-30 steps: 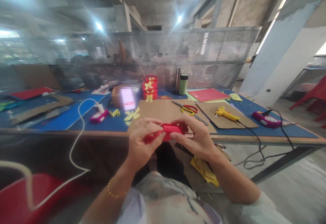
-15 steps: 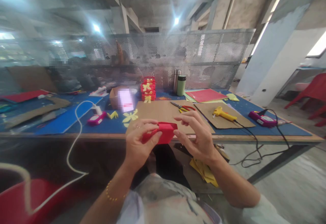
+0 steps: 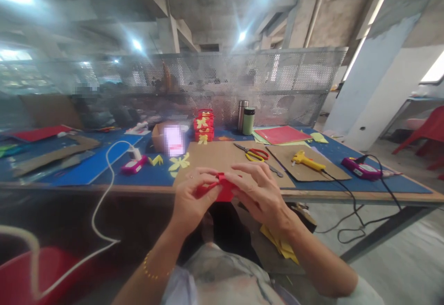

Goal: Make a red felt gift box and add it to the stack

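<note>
Just over the table's front edge, I hold a small folded red paper box [image 3: 225, 194] in front of me. My left hand [image 3: 190, 196] pinches its left side between thumb and fingers. On the other side, my right hand [image 3: 262, 194] has its fingers over the top right edge and its thumb low against the side, so part of the box is hidden. Beyond my hands lies a brown cardboard sheet [image 3: 215, 154]. On it rests a tool with red and yellow handles [image 3: 258, 153] and dark jaws.
A yellow glue gun [image 3: 308, 161] lies on cardboard at right, its cord running to a purple box [image 3: 361, 168]. Stacked red boxes with yellow bows [image 3: 204, 127] stand behind, beside two flasks [image 3: 248, 121]. Yellow paper flowers [image 3: 179, 162] and a lit phone [image 3: 174, 139] are left.
My right hand's fingers have closed in from beside the box onto its right side and top. My left hand keeps its pinch. The view has shifted slightly.
</note>
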`<state>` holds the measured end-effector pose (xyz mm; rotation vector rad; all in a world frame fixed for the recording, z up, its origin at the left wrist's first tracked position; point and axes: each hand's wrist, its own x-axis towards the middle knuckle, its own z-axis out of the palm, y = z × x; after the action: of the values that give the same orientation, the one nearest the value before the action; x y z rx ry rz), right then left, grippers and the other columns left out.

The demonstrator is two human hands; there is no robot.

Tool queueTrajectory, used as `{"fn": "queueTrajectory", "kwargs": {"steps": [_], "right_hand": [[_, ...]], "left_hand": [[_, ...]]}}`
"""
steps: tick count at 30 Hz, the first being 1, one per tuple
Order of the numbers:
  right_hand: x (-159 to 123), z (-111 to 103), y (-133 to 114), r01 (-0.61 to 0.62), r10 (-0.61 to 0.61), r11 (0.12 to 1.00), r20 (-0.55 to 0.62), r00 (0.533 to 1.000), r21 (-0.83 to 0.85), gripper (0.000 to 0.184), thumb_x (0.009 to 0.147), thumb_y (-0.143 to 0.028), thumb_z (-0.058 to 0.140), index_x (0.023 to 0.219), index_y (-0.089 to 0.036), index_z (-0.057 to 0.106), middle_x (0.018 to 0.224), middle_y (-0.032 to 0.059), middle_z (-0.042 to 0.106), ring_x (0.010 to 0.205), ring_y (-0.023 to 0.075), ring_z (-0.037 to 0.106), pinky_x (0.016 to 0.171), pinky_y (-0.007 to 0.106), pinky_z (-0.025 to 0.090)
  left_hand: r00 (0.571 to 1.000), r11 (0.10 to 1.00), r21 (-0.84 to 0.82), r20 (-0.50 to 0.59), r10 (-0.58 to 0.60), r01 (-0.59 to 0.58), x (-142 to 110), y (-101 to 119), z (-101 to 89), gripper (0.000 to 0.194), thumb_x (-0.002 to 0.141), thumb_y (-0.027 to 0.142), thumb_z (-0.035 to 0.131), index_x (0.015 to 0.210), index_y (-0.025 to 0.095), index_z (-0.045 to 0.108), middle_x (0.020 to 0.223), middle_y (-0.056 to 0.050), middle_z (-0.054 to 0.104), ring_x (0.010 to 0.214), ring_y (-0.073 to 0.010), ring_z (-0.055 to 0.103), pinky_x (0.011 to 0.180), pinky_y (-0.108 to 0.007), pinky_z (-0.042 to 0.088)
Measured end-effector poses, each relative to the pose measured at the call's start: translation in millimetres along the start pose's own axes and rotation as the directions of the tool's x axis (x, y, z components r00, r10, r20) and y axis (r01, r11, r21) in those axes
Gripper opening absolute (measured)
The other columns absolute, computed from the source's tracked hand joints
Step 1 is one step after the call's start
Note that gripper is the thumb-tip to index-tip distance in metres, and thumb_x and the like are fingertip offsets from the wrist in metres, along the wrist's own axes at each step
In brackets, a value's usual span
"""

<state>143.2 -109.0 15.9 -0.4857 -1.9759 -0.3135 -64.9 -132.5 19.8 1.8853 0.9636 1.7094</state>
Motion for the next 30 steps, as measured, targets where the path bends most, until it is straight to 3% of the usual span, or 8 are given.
{"fn": "queueTrajectory", "kwargs": {"steps": [4, 13, 17, 19, 21, 25, 28, 30], "right_hand": [[2, -2, -1, -0.006, 0.006, 1.000, 0.038, 0.999, 0.002, 0.040, 0.102, -0.022, 0.057, 0.138, -0.035, 0.068, 0.130, 0.0104, 0.070, 0.116, 0.0273, 0.064, 0.098, 0.049, 0.052], [2, -7, 2, -0.053, 0.056, 0.997, -0.037, 0.998, 0.063, 0.024, 0.101, -0.023, 0.059, 0.117, -0.030, 0.076, 0.123, 0.0112, 0.073, 0.110, 0.0275, 0.068, 0.095, 0.049, 0.053], [1, -13, 7, -0.194, 0.218, 0.965, -0.129, 0.967, 0.179, 0.023, 0.103, -0.025, 0.056, 0.117, -0.027, 0.075, 0.114, 0.0115, 0.075, 0.108, 0.0267, 0.070, 0.094, 0.047, 0.055], [-1, -11, 11, -0.323, 0.350, 0.900, -0.043, 0.936, 0.291, 0.025, 0.105, -0.034, 0.055, 0.119, -0.026, 0.074, 0.114, 0.0108, 0.076, 0.106, 0.0250, 0.072, 0.092, 0.042, 0.058], [-5, -6, 16, -0.450, 0.429, 0.797, 0.146, 0.891, 0.403, 0.035, 0.107, -0.046, 0.052, 0.126, -0.025, 0.072, 0.120, 0.0111, 0.075, 0.109, 0.0242, 0.073, 0.092, 0.040, 0.059], [-14, 11, 23, -0.606, 0.398, 0.549, 0.458, 0.795, 0.576, 0.061, 0.103, -0.067, 0.045, 0.145, -0.026, 0.062, 0.141, 0.0140, 0.069, 0.133, 0.0280, 0.065, 0.109, 0.048, 0.053], [-20, 22, 24, -0.645, 0.371, 0.308, 0.536, 0.758, 0.699, 0.070, 0.100, -0.075, 0.044, 0.150, -0.028, 0.058, 0.150, 0.0146, 0.063, 0.137, 0.0299, 0.062, 0.107, 0.051, 0.055], [-21, 26, 23, -0.656, 0.412, 0.250, 0.535, 0.738, 0.713, 0.068, 0.098, -0.073, 0.050, 0.147, -0.028, 0.061, 0.149, 0.0140, 0.064, 0.135, 0.0307, 0.063, 0.107, 0.052, 0.054]], "left_hand": [[1.000, 0.999, 0.022, -0.003, 0.029, -0.029, 1, -1, 0.8, 0.006, 0.084, 0.028, 0.081, 0.082, 0.022, 0.081, 0.099, -0.011, 0.079, 0.097, -0.0241, 0.074, 0.090, -0.036, 0.060], [0.999, 0.997, 0.064, -0.006, 0.040, -0.039, -1, -5, -1.3, 0.007, 0.085, 0.028, 0.080, 0.083, 0.022, 0.082, 0.102, -0.012, 0.078, 0.099, -0.0247, 0.073, 0.093, -0.038, 0.060], [0.995, 0.989, 0.104, 0.000, 0.102, -0.102, 2, -8, -3.8, 0.007, 0.087, 0.029, 0.079, 0.085, 0.023, 0.081, 0.098, -0.011, 0.079, 0.102, -0.0265, 0.073, 0.091, -0.040, 0.059], [0.985, 0.975, 0.139, 0.023, 0.170, -0.171, 4, -8, -5.1, 0.006, 0.088, 0.028, 0.078, 0.084, 0.024, 0.081, 0.089, -0.009, 0.079, 0.102, -0.0276, 0.073, 0.092, -0.042, 0.058], [0.973, 0.958, 0.170, 0.045, 0.227, -0.231, 6, -8, -6.1, 0.007, 0.088, 0.028, 0.078, 0.083, 0.025, 0.080, 0.083, -0.007, 0.078, 0.101, -0.0283, 0.073, 0.093, -0.044, 0.057], [0.961, 0.938, 0.212, 0.073, 0.266, -0.275, 7, -8, -6.6, 0.007, 0.089, 0.028, 0.076, 0.084, 0.026, 0.080, 0.084, -0.007, 0.079, 0.101, -0.0286, 0.073, 0.094, -0.045, 0.055], [0.952, 0.928, 0.213, 0.084, 0.294, -0.306, 7, -8, -6.0, 0.006, 0.090, 0.025, 0.075, 0.087, 0.025, 0.080, 0.086, -0.006, 0.080, 0.100, -0.0276, 0.073, 0.093, -0.044, 0.055], [0.946, 0.922, 0.213, 0.094, 0.311, -0.324, 6, -8, -5.4, 0.005, 0.090, 0.024, 0.075, 0.088, 0.025, 0.079, 0.087, -0.006, 0.080, 0.100, -0.0270, 0.073, 0.093, -0.043, 0.055]]}}
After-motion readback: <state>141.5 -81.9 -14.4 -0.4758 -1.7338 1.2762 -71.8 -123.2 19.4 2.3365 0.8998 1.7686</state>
